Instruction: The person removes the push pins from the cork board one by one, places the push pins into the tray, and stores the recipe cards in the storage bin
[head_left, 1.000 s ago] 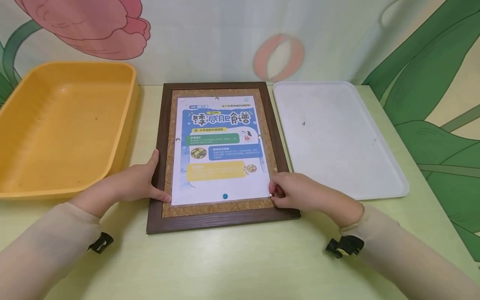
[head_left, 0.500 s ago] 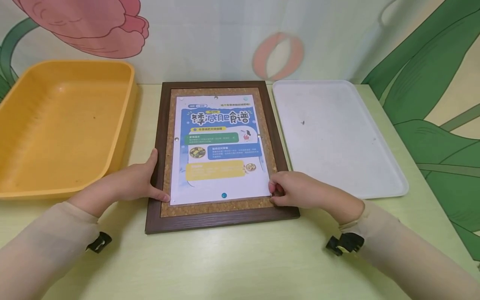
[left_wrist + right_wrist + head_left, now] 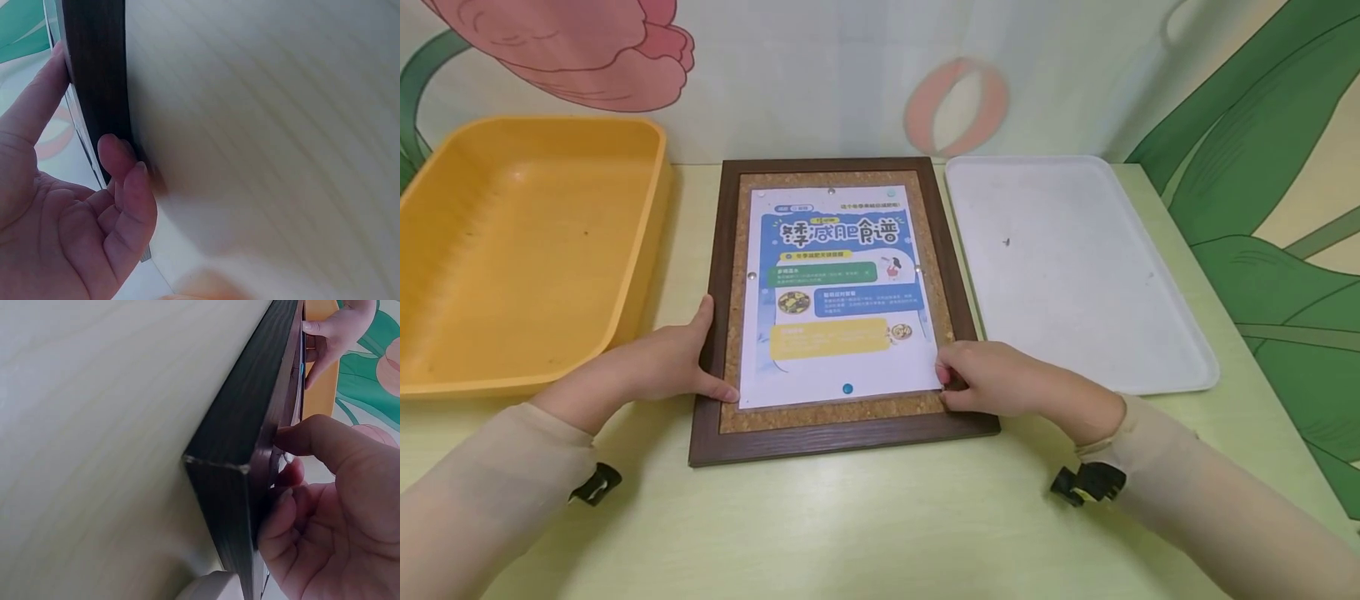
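A cork board with a dark brown wooden frame [image 3: 850, 442] lies on the table, a printed poster [image 3: 820, 379] on its cork. My left hand [image 3: 662, 362] holds the frame's left side, thumb on top by the poster's lower left corner; the left wrist view shows its fingers curled against the outer edge. At the lower right corner, my right hand [image 3: 1000, 379] pinches a small silver push pin [image 3: 287, 457], largely hidden by the fingers. A teal push pin [image 3: 847, 388] sits at the bottom middle. Silver pins stand at the top middle and both sides.
On the left is a deep yellow tub [image 3: 512, 267]. A flat white tray [image 3: 1075, 275] with a small dark speck on it lies close to the board's right side. Behind the pale green table [image 3: 850, 533] rises a wall painted with flowers and leaves.
Both hands stay in nearly the same place. The silver pin under my right fingers, visible a second ago in the head view, is now covered. The head view has shifted slightly.
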A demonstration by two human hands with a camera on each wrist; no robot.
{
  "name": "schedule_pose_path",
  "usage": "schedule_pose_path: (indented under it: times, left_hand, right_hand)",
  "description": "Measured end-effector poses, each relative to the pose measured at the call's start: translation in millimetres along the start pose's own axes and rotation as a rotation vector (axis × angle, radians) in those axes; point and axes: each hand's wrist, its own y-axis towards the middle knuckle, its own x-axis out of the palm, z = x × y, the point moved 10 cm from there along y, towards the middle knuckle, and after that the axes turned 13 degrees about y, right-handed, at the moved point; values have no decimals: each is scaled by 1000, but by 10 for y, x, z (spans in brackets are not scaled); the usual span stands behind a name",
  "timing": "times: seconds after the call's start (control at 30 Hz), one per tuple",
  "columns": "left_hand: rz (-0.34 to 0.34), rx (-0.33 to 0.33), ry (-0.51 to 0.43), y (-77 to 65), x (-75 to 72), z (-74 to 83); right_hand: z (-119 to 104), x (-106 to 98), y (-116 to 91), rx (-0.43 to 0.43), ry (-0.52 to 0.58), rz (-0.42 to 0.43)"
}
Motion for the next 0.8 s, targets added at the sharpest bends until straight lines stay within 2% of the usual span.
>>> schedule_pose_path:
  times: [0.8]
  left_hand:
    - [8,17,22,2,4,8]
  right_hand:
    - [-24,11,-5,-6,-28,-13]
